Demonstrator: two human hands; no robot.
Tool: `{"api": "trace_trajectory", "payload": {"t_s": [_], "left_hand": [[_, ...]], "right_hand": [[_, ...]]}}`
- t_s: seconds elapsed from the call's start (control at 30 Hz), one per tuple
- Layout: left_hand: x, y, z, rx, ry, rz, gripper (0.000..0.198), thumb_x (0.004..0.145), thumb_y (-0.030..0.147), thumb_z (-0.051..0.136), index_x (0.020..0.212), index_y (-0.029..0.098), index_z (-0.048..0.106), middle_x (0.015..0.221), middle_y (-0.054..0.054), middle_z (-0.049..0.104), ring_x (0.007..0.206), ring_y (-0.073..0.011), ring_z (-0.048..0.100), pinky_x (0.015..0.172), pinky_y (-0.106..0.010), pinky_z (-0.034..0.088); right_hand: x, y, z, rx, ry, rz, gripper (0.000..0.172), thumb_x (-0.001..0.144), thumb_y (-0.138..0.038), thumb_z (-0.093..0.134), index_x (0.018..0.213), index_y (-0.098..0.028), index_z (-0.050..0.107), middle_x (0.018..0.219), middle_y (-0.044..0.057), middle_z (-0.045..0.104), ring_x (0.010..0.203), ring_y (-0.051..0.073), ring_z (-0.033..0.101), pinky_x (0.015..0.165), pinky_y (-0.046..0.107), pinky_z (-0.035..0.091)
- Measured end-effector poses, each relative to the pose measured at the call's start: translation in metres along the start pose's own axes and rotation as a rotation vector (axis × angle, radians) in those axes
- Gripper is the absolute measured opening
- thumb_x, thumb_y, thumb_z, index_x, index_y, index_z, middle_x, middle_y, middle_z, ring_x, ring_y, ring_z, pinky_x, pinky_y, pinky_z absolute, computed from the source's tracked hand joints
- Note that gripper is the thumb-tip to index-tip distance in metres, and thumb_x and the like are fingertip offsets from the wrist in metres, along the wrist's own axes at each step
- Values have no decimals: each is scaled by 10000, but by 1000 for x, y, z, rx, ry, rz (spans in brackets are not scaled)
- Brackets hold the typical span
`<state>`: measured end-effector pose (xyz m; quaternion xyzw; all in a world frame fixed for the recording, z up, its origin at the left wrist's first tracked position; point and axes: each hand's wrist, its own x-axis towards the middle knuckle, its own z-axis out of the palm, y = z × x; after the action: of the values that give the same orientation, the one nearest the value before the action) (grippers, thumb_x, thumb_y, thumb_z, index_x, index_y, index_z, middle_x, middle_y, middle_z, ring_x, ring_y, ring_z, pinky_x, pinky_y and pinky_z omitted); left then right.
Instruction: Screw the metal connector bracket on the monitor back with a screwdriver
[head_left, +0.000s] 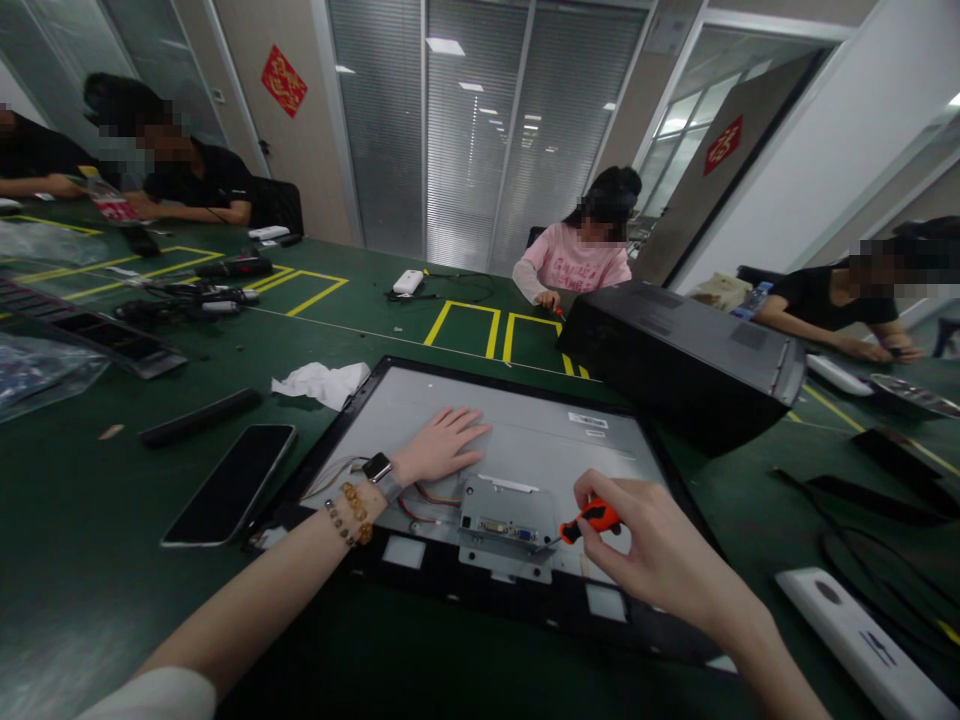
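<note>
A flat display panel with a black frame lies back side up in front of me. My left hand rests flat on its grey metal back, fingers spread, with a watch and beads at the wrist. In my right hand is an orange and black screwdriver, held between thumb and fingers. Its shaft points left, with the tip by the right lower side of a metal bracket box that has video ports. Thin coloured wires run from the box leftward, partly under my left wrist.
A phone, a black bar and white tissue lie left of the panel. A large black casing stands behind right. A white device and cables are at right. Several people sit around the table.
</note>
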<state>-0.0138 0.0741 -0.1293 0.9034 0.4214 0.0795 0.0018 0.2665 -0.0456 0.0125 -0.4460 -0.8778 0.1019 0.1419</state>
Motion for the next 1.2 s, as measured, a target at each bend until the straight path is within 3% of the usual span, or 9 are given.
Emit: {"api": "trace_trajectory", "payload": {"t_s": [0.2,0.4,0.6,0.7,1.2], "left_hand": [[0,0,0,-10,-3,-5,520,1017,522,394,1479,287,364,1573,-51,315,1439,-244,277,1165,-424,177],[1,-1,1,-14,-4,3,519,1018,519,394,1482,287,359,1576,-52,306,1439,-249,278,1166,-436,182],[0,-1,2,-18,5,0,517,1020,525,383,1482,294,361,1574,-50,311,1436,-248,285,1161,-429,188],[0,-3,4,-17,12,1,517,1020,534,371,1480,299,363,1574,-49,312,1435,-247,285,1157,-429,192],[0,-3,6,-17,24,13,516,1026,537,347,1482,297,354,1572,-55,315,1433,-248,289,1158,-438,188]], "right_hand": [[-1,-1,1,-24,-41,26,13,910,-241,494,906,-230,498,641,-21,636,570,176,602,590,278,402],[-1,0,0,-8,-32,43,119,930,-319,548,863,-230,506,637,-12,642,568,176,590,569,272,380],[-1,-1,-1,27,-41,22,59,945,-268,499,903,-227,493,736,11,697,628,184,615,620,296,406],[-2,-2,-2,21,-19,5,16,918,-225,499,931,-227,491,770,15,701,668,192,635,651,309,422],[-1,-5,-5,-24,-19,-12,203,735,-117,503,904,-228,493,783,-1,656,689,188,615,660,305,408]]}}
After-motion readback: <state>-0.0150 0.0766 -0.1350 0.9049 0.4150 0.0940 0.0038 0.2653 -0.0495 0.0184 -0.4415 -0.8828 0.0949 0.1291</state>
